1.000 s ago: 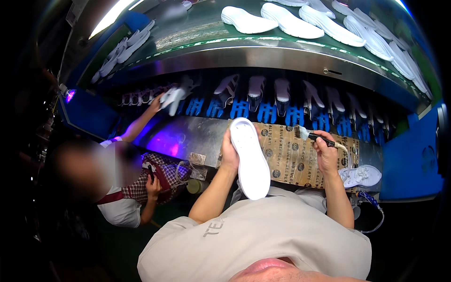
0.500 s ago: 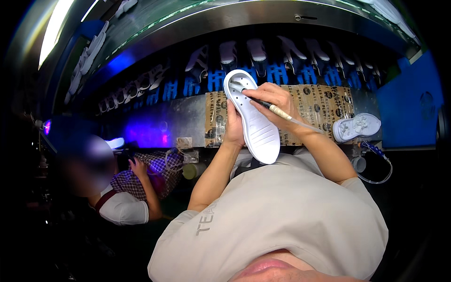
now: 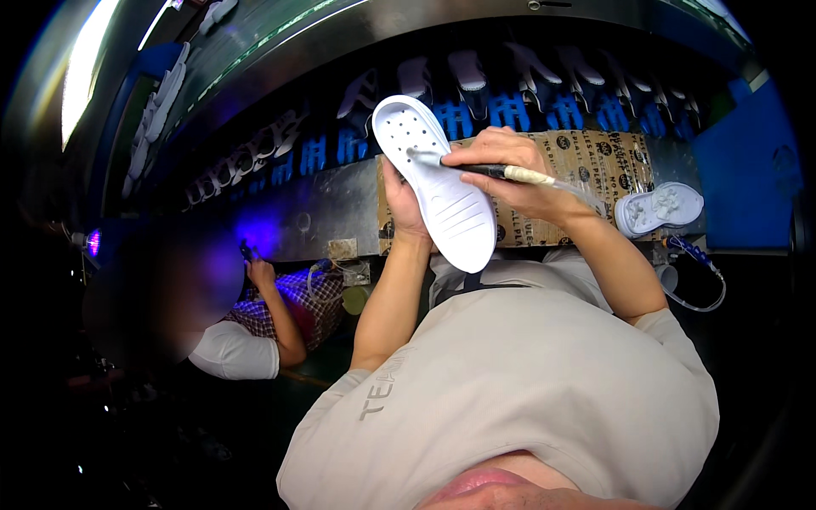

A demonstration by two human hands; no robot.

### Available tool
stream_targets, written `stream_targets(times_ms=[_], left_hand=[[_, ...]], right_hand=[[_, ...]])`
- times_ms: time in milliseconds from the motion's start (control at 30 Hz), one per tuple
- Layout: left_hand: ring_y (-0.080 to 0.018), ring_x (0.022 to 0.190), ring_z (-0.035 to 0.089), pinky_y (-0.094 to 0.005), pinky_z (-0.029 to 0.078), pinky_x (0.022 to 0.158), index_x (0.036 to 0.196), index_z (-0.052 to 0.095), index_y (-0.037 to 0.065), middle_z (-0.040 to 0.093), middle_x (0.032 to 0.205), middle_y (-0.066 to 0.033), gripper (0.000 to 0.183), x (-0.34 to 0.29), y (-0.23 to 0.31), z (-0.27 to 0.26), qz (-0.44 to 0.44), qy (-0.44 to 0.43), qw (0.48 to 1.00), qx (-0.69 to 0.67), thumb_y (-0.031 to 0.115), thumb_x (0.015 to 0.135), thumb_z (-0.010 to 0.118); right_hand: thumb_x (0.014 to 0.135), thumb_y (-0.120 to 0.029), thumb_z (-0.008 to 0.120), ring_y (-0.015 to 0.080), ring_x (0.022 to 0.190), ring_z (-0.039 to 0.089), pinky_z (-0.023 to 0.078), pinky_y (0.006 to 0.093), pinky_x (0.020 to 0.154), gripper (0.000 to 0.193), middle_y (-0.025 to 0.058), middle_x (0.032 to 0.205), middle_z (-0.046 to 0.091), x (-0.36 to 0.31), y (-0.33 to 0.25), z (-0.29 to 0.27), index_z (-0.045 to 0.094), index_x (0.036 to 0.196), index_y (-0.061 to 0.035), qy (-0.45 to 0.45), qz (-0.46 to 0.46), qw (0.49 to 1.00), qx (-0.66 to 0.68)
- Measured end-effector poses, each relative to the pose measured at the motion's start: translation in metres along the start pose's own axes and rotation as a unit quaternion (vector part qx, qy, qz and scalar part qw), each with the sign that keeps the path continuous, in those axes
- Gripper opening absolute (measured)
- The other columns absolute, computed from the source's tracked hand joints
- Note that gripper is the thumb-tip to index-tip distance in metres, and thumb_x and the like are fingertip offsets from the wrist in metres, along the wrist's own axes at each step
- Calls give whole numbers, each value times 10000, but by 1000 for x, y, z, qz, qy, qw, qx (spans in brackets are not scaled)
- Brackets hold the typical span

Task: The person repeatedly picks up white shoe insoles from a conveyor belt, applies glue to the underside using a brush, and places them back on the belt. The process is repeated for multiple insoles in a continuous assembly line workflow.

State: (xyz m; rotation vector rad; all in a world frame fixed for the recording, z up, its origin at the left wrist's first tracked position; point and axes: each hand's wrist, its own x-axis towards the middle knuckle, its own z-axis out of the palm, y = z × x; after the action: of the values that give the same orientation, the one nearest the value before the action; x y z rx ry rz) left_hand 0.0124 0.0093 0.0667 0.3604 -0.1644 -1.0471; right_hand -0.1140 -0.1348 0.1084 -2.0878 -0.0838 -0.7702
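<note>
A white shoe sole (image 3: pixel 459 223), inner face up, is tilted with its holed end away from me. My left hand (image 3: pixel 403 202) is closed around its left edge from below, most of the fingers hidden under it. In my right hand (image 3: pixel 514 166) is a brush (image 3: pixel 539 177) with a dark handle, a cream wrapped section and a thin clear tube trailing from its end. The brush tip touches the sole at the lower edge of the small holes. Flat cardboard (image 3: pixel 612 161) covers the bench beneath my hands.
Another white sole (image 3: pixel 637 214) with crumpled white material on it lies at the right, near a blue panel (image 3: pixel 752 183). Shoe uppers (image 3: pixel 469 72) on blue holders line the back under a metal ledge. A co-worker (image 3: pixel 242 348) sits at the left.
The brush tip has moved from near the sole's far end down toward its middle. The sole has shifted up and left in view. The co-worker's hand has moved, and the pale piece there is out of sight.
</note>
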Motion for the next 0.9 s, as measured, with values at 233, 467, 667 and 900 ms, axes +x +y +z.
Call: stream_targets(times_ms=[233,467,667,900], left_hand=[[-289,1034,621,-473,576,893,1418,449,131,597,1129,-161,727,12,14,17,7,-30,999,19,705,1004,280],[-340,1033,694,-558,586,926,1393,550,78,670,1171,-191,845,35,47,18,31,-79,996,36,761,982,269],[-368,1029,711,-537,604,908,1419,529,47,683,1150,-238,803,51,73,37,-14,-101,991,85,693,1034,244],[-307,993,743,-409,630,853,1424,545,21,701,1182,-225,665,73,79,57,-125,-117,922,348,548,1089,318]], right_hand=[[811,-116,831,188,898,631,440,356,838,322,42,942,709,1,-25,-2,790,1128,-155,-95,-65,993,-8],[836,-179,837,179,842,654,449,353,828,229,21,857,726,4,-41,-15,809,1059,-136,-232,-75,962,126],[828,-157,826,180,753,605,437,341,765,279,23,825,707,9,-38,-19,799,1103,-117,-285,-81,948,119],[823,-111,815,179,755,595,435,338,736,286,34,820,686,12,-37,-22,792,1107,-99,-249,-56,967,25]])
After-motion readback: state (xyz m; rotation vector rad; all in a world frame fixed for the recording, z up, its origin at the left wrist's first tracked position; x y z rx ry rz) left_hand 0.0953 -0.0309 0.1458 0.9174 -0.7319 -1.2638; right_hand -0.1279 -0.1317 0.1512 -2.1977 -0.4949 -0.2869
